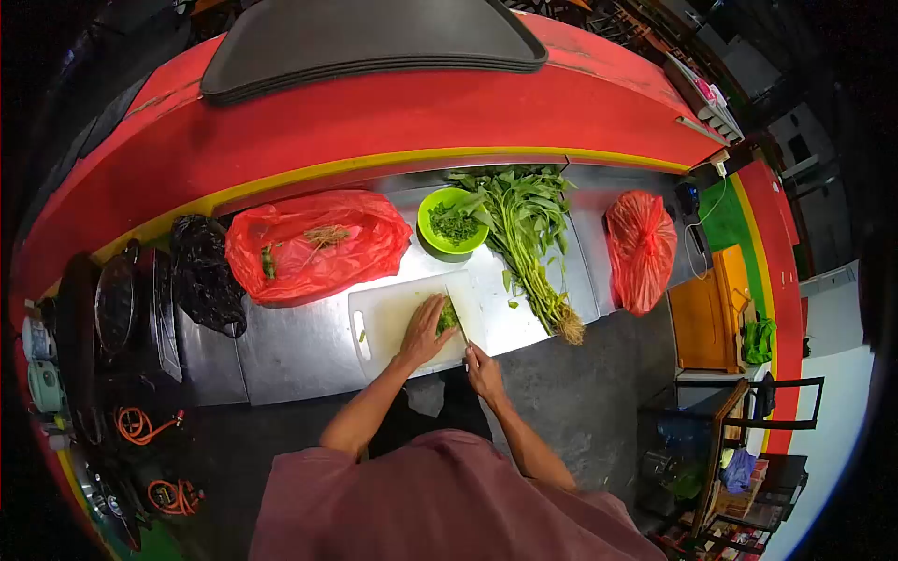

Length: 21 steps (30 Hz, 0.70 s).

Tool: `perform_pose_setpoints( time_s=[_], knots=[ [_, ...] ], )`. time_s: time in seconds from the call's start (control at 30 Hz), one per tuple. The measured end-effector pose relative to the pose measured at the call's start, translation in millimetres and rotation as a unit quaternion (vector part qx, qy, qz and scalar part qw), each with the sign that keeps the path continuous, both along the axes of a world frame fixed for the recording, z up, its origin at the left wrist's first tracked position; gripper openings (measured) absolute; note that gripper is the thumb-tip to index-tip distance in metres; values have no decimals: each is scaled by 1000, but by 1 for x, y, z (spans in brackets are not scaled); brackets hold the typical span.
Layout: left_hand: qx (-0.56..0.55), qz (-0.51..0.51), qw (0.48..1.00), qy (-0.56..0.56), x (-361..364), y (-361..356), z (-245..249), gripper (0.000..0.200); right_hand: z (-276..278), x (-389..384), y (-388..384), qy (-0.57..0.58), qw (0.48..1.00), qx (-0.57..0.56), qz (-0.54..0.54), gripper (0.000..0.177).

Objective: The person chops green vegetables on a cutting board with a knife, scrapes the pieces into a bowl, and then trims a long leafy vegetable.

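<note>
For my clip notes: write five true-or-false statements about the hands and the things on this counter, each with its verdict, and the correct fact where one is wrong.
1. The right hand holds a knife. True.
2. The long-stemmed leafy bundle lies to the right of the green bowl. True.
3. The green bowl is empty. False: it holds leafy greens.
4. The left hand is away from the cutting board. False: it lies over the board, at the cut greens.
5. The black bag sits between the two red bags. False: it is left of both the spread-out one and the gathered one.
</note>
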<state>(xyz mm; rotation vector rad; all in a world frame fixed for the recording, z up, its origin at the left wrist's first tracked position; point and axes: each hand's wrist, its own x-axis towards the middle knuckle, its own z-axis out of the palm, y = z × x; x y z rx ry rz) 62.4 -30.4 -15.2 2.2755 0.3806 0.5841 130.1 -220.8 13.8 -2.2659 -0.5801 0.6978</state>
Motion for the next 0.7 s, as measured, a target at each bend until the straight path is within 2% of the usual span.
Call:
perform_pose_setpoints(
  time_s=[0.1,0.13,0.23,0.37,0.43,0.5,0.53,0.57,0.6,0.63,0.7],
  knots=[
    [-51,-9,999,-18,6,5,0,65,-1,6,-4,24,999,21,-5,49],
    [-35,4,999,-15,7,8,2,63,2,9,-4,-25,999,35,-14,48],
    [-18,13,1000,-9,14,19,0,60,13,21,3,-15,998,36,-47,47],
    [27,58,998,5,23,20,-4,64,17,35,13,-10,1000,10,-19,47],
    [41,58,997,35,22,18,-4,63,26,33,19,9,1000,13,-18,47],
    [43,52,998,17,18,16,-2,60,36,31,20,118,992,-52,5,47],
    [-2,24,1000,20,15,15,0,57,23,29,16,66,996,-46,36,47],
    [-46,-4,999,21,12,16,2,53,20,28,12,66,996,-46,37,47],
    [-76,-32,996,-24,7,20,9,44,19,27,11,43,998,-32,37,47],
    [-75,-30,996,-24,4,21,14,44,17,27,11,21,999,-20,36,47],
    [-172,-15,984,-30,-3,23,20,39,12,30,9,29,999,-12,23,47]
  ],
)
